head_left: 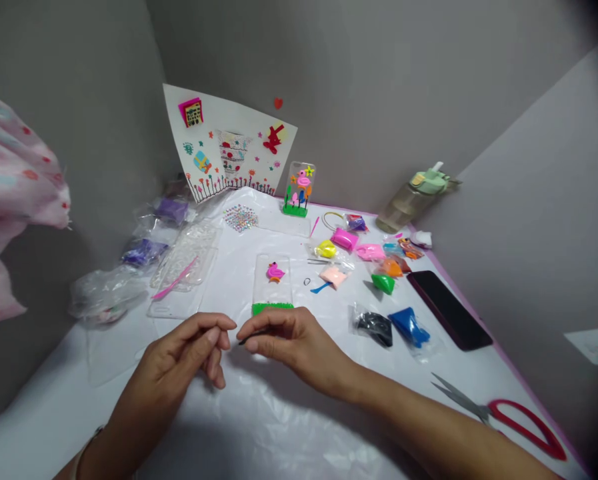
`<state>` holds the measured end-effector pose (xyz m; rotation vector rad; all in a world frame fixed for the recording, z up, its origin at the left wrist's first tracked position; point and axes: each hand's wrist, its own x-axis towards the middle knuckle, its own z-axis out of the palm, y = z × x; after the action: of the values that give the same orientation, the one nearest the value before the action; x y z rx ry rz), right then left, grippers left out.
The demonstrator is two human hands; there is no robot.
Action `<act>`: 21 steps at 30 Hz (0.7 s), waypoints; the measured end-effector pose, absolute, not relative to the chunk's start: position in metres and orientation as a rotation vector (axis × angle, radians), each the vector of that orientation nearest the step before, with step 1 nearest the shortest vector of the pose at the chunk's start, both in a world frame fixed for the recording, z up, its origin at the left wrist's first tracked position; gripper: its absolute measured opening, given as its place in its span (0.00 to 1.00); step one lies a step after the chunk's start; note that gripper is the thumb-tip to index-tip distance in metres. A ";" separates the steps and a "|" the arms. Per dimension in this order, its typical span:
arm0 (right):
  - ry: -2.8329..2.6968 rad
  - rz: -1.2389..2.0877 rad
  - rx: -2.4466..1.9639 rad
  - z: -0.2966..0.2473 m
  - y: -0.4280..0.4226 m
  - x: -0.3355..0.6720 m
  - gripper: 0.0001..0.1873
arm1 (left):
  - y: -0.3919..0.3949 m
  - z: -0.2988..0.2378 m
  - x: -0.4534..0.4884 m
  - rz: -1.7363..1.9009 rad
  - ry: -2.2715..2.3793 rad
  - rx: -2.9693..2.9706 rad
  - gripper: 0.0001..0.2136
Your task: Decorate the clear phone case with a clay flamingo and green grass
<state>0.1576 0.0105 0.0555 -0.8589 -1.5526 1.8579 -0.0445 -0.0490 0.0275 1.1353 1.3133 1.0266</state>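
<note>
My right hand (291, 340) pinches a thin black strip (251, 336), probably modelling clay, between thumb and forefinger. Close beside it, my left hand (191, 350) has its thumb against its loosely curled fingers, and nothing shows in them. Just beyond my hands lies a clear phone case (266, 288). It bears a pink clay bird (275, 272) with orange feet and a green textured strip (263, 308) along its near edge, partly covered by my right hand. A packet of black clay (373, 327) lies to the right, near a packet of blue clay (409, 327).
A decorated clear case (299, 190) stands at the back near a drawing (233, 143). Clear cases (183, 267) and plastic bags (109, 293) lie left. On the right are several clay packets, a phone (449, 310), a bottle (411, 197) and red-handled scissors (523, 420).
</note>
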 end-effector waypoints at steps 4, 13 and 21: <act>-1.780 1.567 -0.921 0.058 0.013 0.160 0.07 | -0.046 0.023 -0.043 0.950 1.274 1.048 0.14; -1.893 1.439 -0.871 0.058 0.010 0.155 0.04 | -0.047 0.016 -0.039 0.878 1.133 0.946 0.19; -1.626 1.718 -0.891 0.060 0.027 0.159 0.06 | -0.046 0.014 -0.037 0.942 1.164 0.900 0.17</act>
<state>0.1595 0.0272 0.0598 -0.8909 -1.6264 1.7183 -0.0370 -0.0456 0.0140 0.9001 1.1637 0.9421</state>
